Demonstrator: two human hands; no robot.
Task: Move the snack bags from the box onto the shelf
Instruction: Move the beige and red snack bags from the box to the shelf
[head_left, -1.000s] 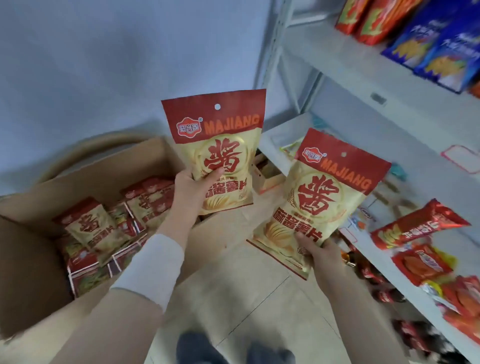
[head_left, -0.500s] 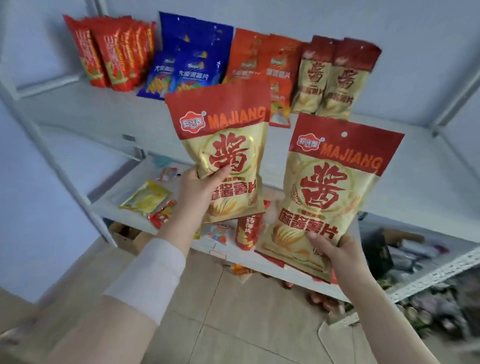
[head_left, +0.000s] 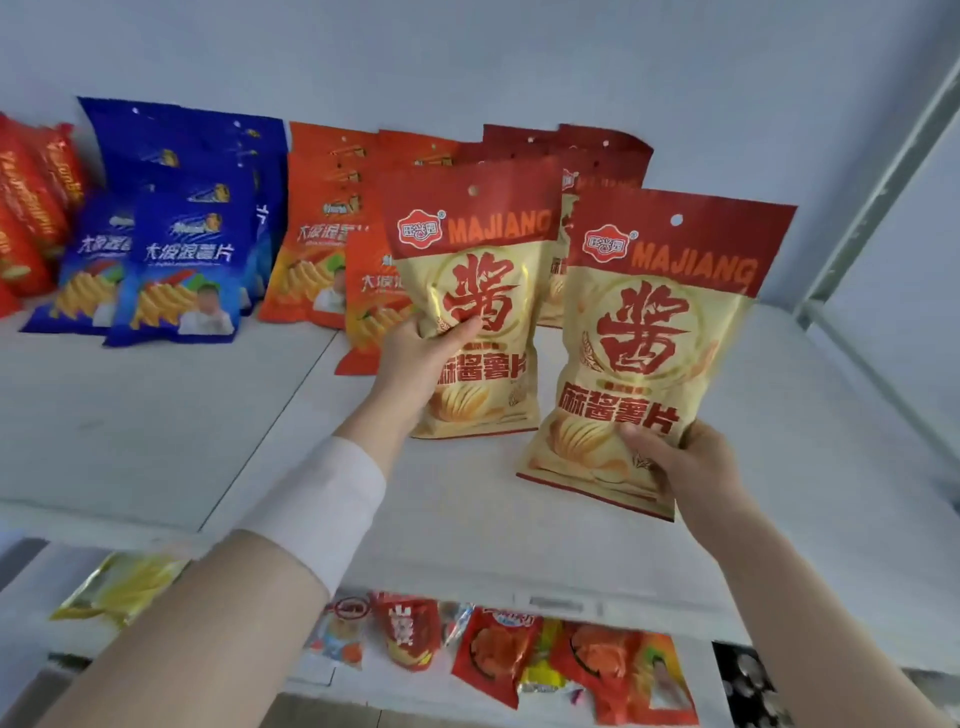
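Two matching snack bags, gold with a red top band printed MAJIANG, are held upright over the upper shelf (head_left: 156, 415). The left-hand bag (head_left: 478, 291) is gripped at its lower left side by the left hand (head_left: 415, 358), with the thumb laid across the front and the rest hidden behind the pack. The right-hand bag (head_left: 649, 332) is held by its bottom right corner in the right hand (head_left: 685, 462), whose fingers (head_left: 643, 440) are closed on it, thumb on the front. The two bags are seen side by side, nearly touching at their inner edges. Whether either rests on the shelf cannot be told.

Behind them, packs are stood in rows against the wall (head_left: 519, 62) — red bags (head_left: 31, 208) at far left, then blue bags (head_left: 176, 270), orange bags (head_left: 322, 244) and dark red-topped bags (head_left: 608, 156) partly covered by the held pair. A white cuff (head_left: 322, 509) is worn on the left wrist. Small mixed packets (head_left: 498, 654) are spread on the lower shelf (head_left: 31, 634).
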